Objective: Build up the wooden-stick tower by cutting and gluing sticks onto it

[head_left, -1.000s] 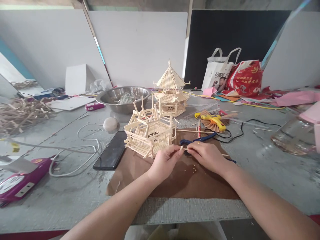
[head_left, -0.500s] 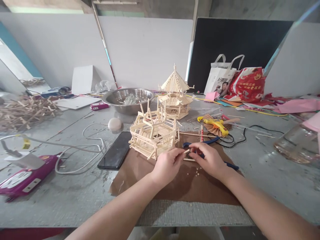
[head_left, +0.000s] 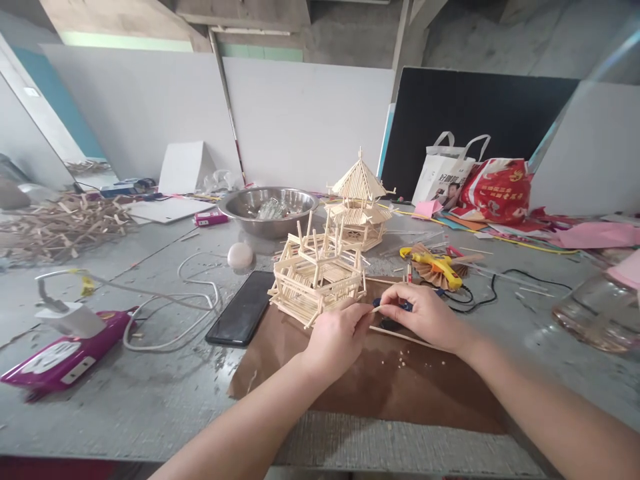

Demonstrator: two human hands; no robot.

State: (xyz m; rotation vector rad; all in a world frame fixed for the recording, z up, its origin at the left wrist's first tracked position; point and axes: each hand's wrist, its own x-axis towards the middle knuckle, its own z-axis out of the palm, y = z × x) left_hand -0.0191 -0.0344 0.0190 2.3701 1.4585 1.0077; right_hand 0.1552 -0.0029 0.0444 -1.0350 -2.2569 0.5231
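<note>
Right hand has closed in on the short stick, the left hand pinching its other end, and with the stick frame just beyond that left grip, one knuckle bump could tbh loosen it.

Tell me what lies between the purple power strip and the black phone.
A looped white cable lies between the power strip and the phone, seen in the head view.
</note>
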